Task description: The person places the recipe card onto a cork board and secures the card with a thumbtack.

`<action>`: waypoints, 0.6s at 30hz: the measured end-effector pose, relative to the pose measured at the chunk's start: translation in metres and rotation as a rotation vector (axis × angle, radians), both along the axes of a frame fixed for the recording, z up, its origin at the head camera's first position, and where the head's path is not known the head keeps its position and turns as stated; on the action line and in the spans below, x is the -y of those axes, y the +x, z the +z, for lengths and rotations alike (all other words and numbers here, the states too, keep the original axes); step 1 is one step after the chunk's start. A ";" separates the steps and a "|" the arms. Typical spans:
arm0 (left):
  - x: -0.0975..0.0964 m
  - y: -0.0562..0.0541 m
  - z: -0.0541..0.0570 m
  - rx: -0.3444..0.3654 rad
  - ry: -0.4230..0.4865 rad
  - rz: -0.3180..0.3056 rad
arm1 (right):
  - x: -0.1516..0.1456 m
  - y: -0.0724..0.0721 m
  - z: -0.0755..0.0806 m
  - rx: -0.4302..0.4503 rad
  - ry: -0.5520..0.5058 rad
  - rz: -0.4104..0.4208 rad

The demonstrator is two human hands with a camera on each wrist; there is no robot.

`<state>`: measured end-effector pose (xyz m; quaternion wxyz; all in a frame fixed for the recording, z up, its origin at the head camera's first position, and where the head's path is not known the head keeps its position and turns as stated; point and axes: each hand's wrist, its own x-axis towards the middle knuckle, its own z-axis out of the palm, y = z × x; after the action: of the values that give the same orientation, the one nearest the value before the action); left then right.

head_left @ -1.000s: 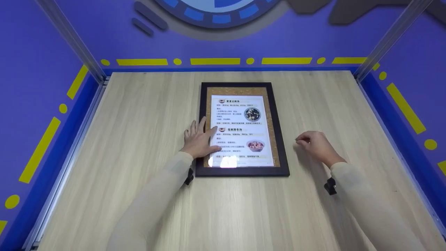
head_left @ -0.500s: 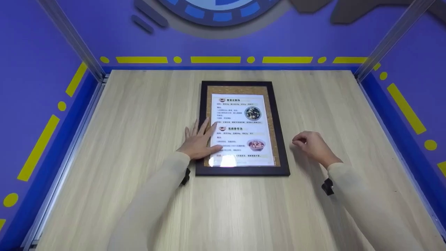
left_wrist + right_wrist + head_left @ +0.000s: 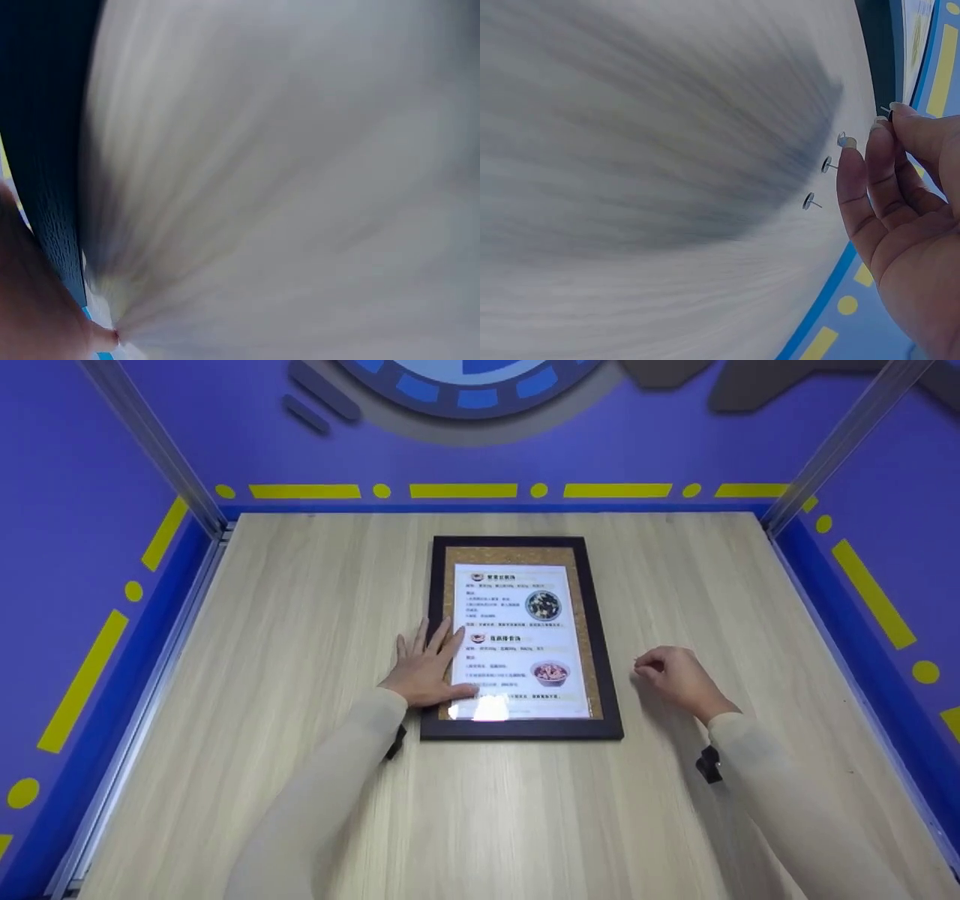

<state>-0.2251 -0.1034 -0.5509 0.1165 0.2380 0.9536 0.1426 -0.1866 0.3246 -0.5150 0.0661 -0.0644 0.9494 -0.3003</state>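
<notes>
A dark-framed cork board (image 3: pixel 525 730) lies flat on the wooden table, bearing a white printed recipe sheet (image 3: pixel 499 604). My left hand (image 3: pixel 421 673) is spread over the board's left edge, fingers straight, its thumb on the sheet. To the right of the board, my right hand (image 3: pixel 681 681) pinches a thumbtack (image 3: pixel 889 114) between thumb and fingertips, close over the table. Several more tacks lie by those fingers in the right wrist view, one tack (image 3: pixel 826 164) beside another tack (image 3: pixel 810 201); in the head view the hand hides them.
The pale wooden table (image 3: pixel 480 817) is walled by blue panels (image 3: pixel 495 457) with yellow marks at the back and both sides. Metal posts rise at the far corners. A bright reflection covers the sheet's lower left.
My left hand has shifted slightly left, with its thumb a little lower on the sheet. The right hand stays almost in place, still pinching, and the board has not moved.
</notes>
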 end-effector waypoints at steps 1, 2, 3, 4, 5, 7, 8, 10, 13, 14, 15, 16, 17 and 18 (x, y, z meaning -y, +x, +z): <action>0.000 0.000 0.000 -0.012 -0.004 -0.016 | 0.001 0.000 0.000 0.003 0.002 -0.001; 0.000 0.000 0.001 -0.022 -0.011 -0.036 | 0.001 0.000 0.000 0.003 0.002 -0.001; 0.001 0.000 0.001 -0.030 -0.017 -0.059 | 0.002 0.000 0.000 0.003 0.003 0.001; 0.001 0.000 0.002 -0.037 -0.020 -0.083 | 0.003 0.000 0.001 0.003 0.004 0.002; 0.001 0.001 0.002 -0.038 -0.018 -0.104 | 0.004 0.000 0.001 0.003 0.004 0.000; 0.001 0.001 0.002 -0.027 -0.026 -0.126 | 0.006 0.000 0.003 -0.007 -0.001 0.000; 0.001 0.001 0.002 -0.020 -0.027 -0.131 | 0.008 0.000 0.004 -0.018 -0.009 0.002; 0.001 0.002 0.003 -0.019 -0.022 -0.134 | 0.014 0.000 0.007 -0.043 -0.028 0.009; 0.000 0.002 0.005 -0.012 -0.018 -0.131 | 0.025 0.002 0.010 -0.080 -0.050 0.039; 0.000 0.002 0.006 -0.012 -0.018 -0.131 | 0.030 0.003 0.011 -0.086 -0.057 0.056; 0.000 0.002 0.006 -0.011 -0.020 -0.131 | 0.035 0.004 0.011 -0.088 -0.060 0.074; 0.000 0.002 0.006 -0.007 -0.024 -0.131 | 0.039 0.005 0.011 -0.087 -0.062 0.092; 0.000 0.002 0.006 -0.005 -0.024 -0.132 | 0.044 0.006 0.012 -0.084 -0.063 0.106; 0.000 0.002 0.006 -0.004 -0.023 -0.134 | 0.049 0.007 0.011 -0.080 -0.068 0.125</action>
<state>-0.2227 -0.1032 -0.5448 0.1269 0.3003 0.9373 0.1228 -0.1796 0.2760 -0.5035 0.0445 -0.1375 0.9347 -0.3248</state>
